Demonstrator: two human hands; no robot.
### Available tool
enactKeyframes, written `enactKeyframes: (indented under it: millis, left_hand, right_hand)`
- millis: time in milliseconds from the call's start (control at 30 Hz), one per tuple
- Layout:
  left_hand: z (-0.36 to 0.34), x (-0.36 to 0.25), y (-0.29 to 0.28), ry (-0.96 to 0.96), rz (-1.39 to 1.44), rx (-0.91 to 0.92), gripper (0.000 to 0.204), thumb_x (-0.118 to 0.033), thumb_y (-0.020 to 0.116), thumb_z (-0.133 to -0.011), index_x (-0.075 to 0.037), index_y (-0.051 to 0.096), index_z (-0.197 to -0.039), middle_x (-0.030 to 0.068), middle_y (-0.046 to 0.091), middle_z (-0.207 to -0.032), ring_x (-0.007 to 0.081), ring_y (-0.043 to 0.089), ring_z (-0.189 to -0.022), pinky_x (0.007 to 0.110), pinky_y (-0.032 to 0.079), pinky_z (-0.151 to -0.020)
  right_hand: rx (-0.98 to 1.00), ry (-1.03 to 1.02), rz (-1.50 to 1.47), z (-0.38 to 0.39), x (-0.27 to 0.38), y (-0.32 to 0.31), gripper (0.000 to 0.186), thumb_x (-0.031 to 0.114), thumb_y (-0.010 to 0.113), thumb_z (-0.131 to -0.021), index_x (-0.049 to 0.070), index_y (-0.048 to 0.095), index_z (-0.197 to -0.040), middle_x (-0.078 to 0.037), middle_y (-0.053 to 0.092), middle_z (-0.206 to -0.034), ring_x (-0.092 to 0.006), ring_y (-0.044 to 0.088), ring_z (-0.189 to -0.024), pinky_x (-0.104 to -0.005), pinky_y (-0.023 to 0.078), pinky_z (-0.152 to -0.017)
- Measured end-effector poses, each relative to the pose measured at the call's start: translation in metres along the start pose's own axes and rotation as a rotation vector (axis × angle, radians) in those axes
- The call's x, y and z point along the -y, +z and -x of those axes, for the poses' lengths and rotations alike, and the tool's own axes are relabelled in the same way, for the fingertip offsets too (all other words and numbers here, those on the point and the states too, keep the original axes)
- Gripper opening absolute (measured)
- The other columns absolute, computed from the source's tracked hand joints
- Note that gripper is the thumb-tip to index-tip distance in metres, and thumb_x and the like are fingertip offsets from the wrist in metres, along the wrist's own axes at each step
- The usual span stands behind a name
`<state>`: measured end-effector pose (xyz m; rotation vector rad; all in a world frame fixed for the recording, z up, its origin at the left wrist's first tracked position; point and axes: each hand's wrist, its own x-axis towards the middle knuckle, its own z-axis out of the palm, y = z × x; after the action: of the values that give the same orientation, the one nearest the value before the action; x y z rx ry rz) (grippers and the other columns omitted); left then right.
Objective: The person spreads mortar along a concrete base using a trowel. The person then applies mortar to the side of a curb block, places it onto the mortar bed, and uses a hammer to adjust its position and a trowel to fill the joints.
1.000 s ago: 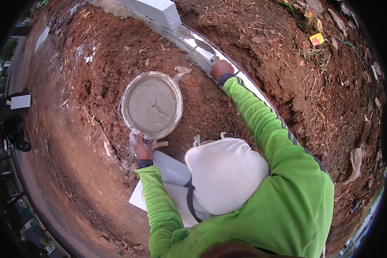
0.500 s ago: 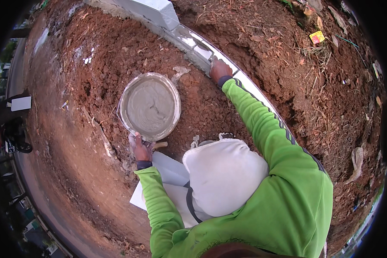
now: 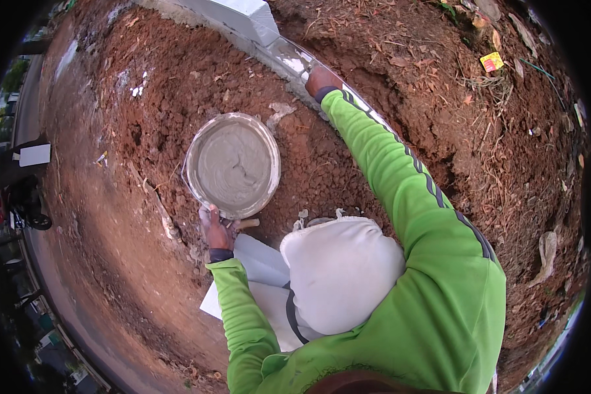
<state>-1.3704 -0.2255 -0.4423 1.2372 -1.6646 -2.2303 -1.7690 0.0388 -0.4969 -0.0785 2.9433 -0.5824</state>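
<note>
My left hand [image 3: 217,231] is closed on the near rim of a round bucket [image 3: 269,167] of smooth grey mortar [image 3: 232,161], with a wooden handle [image 3: 247,223] sticking out beside it. My right hand [image 3: 320,79] reaches to the narrow course of white blocks [image 3: 292,54], closed on what looks like a small metal trowel [image 3: 307,69], mostly hidden by the hand. Grey mortar is smeared on that course. A taller white block [image 3: 246,20] stands on it toward the top. Below the bucket lie loose white blocks [image 3: 259,256].
A white sack or cloth [image 3: 338,272] fills the lower middle. Red soil [image 3: 144,118] with roots, dry leaves and a yellow packet [image 3: 491,62] surrounds the wall. At far left are a road, a parked motorbike [image 3: 33,210] and a white panel [image 3: 35,155].
My right hand has moved up and left along the block course, toward the taller block. My left hand stays on the bucket, which appears slightly lower in the picture.
</note>
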Motion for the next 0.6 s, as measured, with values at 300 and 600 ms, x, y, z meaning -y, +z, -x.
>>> enactKeyframes:
  millis: [300,600]
  left_hand:
    - [-0.003,0.01,-0.006,0.014,0.059,-0.041,0.06,-0.038,0.059,-0.103,-0.014,0.031,-0.151,0.0091,0.052,-0.14,0.0249,0.064,-0.098,0.035,0.058,-0.065]
    - [-0.008,0.016,-0.013,0.016,0.064,-0.016,0.066,-0.039,0.06,-0.102,-0.014,0.027,-0.154,0.0099,0.051,-0.141,0.0252,0.064,-0.097,0.037,0.058,-0.069]
  right_hand:
    - [-0.025,-0.173,0.162,0.017,-0.022,-0.006,0.03,0.02,0.055,-0.09,0.005,0.071,-0.11,-0.021,0.072,-0.107,-0.04,0.071,-0.098,-0.0495,0.057,-0.084]
    - [0.065,-0.008,0.089,0.073,-0.039,-0.011,0.038,0.019,0.053,-0.091,0.004,0.061,-0.126,-0.023,0.071,-0.107,-0.0413,0.07,-0.1,-0.0522,0.056,-0.085]
